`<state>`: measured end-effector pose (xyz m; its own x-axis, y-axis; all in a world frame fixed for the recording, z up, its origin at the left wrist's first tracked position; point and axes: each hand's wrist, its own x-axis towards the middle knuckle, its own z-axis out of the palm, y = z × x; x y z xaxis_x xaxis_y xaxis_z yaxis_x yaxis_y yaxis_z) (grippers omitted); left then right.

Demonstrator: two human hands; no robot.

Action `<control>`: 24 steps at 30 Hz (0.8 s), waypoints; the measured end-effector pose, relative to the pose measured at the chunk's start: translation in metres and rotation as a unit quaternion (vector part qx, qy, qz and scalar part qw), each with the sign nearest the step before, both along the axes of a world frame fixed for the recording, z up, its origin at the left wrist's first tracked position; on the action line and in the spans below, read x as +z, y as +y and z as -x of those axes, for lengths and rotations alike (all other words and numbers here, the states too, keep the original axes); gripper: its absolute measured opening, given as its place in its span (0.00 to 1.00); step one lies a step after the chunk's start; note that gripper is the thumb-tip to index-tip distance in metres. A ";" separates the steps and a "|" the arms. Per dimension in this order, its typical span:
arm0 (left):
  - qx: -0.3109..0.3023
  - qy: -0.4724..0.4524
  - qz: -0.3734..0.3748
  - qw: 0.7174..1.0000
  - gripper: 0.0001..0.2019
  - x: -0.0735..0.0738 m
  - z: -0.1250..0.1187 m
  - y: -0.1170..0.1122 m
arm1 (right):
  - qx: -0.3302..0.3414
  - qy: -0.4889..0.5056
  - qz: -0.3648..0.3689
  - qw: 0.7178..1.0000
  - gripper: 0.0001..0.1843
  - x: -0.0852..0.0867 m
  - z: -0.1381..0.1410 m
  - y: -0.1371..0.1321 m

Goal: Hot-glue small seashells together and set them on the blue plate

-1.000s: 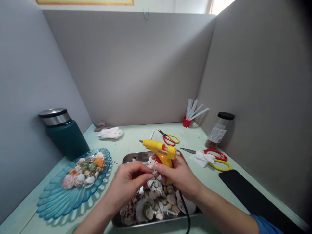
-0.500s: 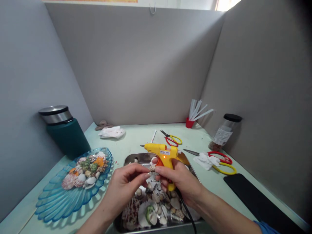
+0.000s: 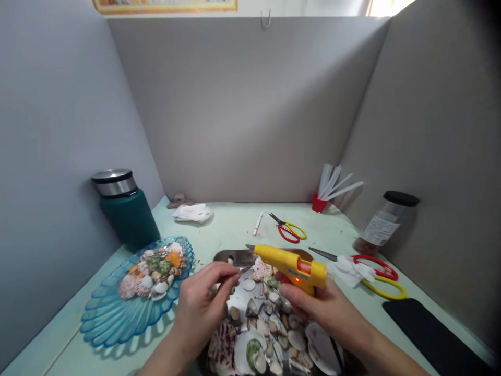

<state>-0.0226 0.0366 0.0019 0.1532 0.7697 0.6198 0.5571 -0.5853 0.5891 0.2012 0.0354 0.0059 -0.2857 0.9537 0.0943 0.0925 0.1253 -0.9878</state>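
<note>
My right hand [image 3: 313,295] is wrapped round the handle of a yellow hot glue gun [image 3: 287,259]. Its nozzle points left and a small red light glows on its side. To the left of the nozzle, my left hand [image 3: 207,295] has thumb and forefinger pinched together; anything between them is too small to make out. Both hands are above a metal tray [image 3: 303,254] full of seashells [image 3: 270,326], several of them white or striped. A green shell [image 3: 254,352] sits near the tray's front.
A blue glass dish [image 3: 113,318] holding shells stands on the left, by a green bottle [image 3: 131,216]. Scissors [image 3: 289,228], larger scissors [image 3: 376,266] with tissue, a jar [image 3: 385,222], a red cup [image 3: 320,202] of glue sticks and a black phone-like slab [image 3: 422,329] are around.
My right hand has drawn away from my left, taking the glue gun right and turning it. Earlier the fingertips of both hands met at a small shell. The camera view has shifted left.
</note>
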 end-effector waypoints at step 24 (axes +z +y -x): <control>0.022 0.119 -0.130 0.984 0.09 -0.014 0.006 0.005 | 0.010 -0.198 -0.123 0.972 0.11 -0.016 -0.002 -0.003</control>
